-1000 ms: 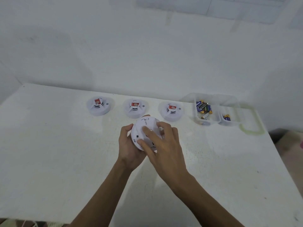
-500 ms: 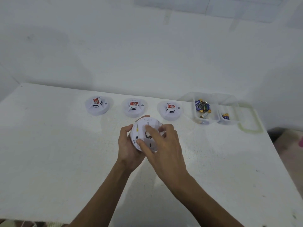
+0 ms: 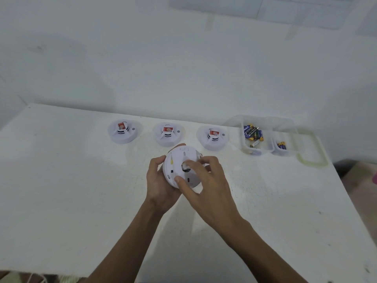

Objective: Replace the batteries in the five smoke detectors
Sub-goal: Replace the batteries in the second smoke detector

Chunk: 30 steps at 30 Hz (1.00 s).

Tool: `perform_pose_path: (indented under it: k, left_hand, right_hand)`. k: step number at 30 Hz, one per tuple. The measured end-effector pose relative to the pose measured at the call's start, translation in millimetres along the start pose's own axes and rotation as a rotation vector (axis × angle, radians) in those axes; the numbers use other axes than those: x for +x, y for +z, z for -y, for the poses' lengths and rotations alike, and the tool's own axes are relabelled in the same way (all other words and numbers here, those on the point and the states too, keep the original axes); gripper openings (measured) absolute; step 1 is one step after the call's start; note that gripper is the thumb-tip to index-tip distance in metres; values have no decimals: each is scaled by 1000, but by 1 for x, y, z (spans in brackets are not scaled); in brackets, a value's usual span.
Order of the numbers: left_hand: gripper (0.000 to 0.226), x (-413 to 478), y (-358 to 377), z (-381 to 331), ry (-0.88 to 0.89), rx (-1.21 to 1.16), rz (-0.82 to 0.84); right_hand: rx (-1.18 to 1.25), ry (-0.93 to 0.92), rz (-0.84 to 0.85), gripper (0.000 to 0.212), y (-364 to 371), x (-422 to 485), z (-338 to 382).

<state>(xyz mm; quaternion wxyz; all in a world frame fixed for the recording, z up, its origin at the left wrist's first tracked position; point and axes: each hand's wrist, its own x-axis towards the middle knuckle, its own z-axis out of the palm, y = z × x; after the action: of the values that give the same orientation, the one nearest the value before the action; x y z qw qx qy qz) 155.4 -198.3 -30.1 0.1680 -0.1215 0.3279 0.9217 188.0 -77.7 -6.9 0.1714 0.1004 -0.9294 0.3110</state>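
Left hand grips detector; right hand pinches it

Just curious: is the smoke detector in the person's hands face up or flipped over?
Flipped over: the held detector shows its flat underside with slots and a dark central opening; what lies inside cannot be told.

Soft, cool, even light fills the room, its source out of sight. The white table and wall look washed out and low in contrast. Pale shadows lie under both forearms and beside the 3 smoke detectors at the back; a grey patch dims the wall's upper left. The table edges bow from lens distortion. Fingers of the right hand are slightly smeared.
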Motion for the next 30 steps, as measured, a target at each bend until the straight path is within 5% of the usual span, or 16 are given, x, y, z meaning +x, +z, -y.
perform_pose_path:
  k: [7, 11, 14, 22, 30]
  left_hand:
    - [43, -3, 7, -6, 122, 301, 36]
    - [44, -2, 13, -11, 109, 617, -23]
    - [30, -1, 9, -16, 103, 634, -62]
    - [34, -14, 7, -30, 279, 791, 66]
    - [45, -17, 9, -30, 260, 789, 62]
  right_hand:
    - [149, 179, 181, 71, -8, -1, -9]
    - [397, 267, 195, 51, -14, 1, -17]
    - [585, 304, 162, 43, -19, 2, -19]
    - [1081, 674, 76, 24, -28, 10, -35]
    - [1071, 700, 121, 25, -30, 12, -38]
